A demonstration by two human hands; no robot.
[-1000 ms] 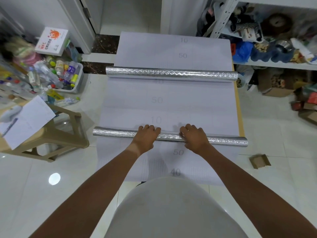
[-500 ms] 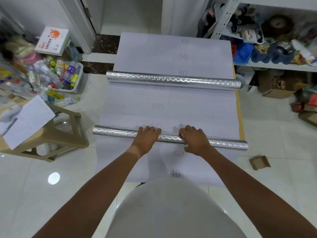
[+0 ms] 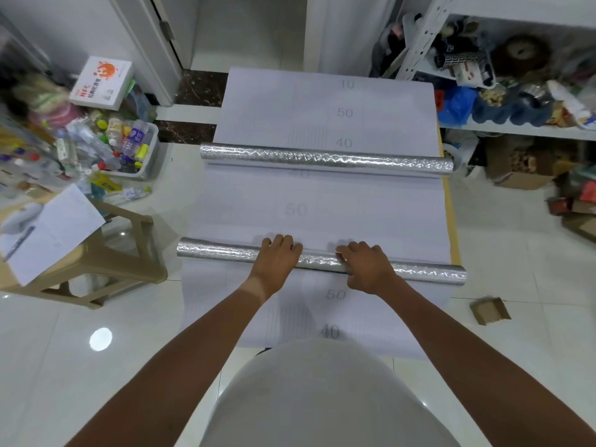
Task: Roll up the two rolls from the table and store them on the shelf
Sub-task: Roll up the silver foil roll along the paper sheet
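Plainly, the near roll [image 3: 222,254], a long slim tube of embossed silver foil sheeting with white printed backing, lies crosswise on the table [image 3: 450,221], its loose sheet trailing toward the person and over the table's near edge. The left hand [image 3: 277,261] and the right hand [image 3: 366,269] both rest on top of it near the middle, a short stretch of bare foil between them, fingers curled over the far side of the tube and palms pressing down; neither hand has lifted it.

The far roll [image 3: 325,159], of the same silver foil, lies parallel and well apart, nearer the white metal shelf [image 3: 529,132], with its own white sheet spread beyond it.

The material looks light and thin, so the tube will likely flex if carried by one end and dent if squeezed hard. The foil face is probably slick, and the winding may telescope sideways unless both hands press evenly. Rolling is best driven with palms spread wider toward the ends; for carrying, a loose grip round the middle, or one at each third, seems safest.
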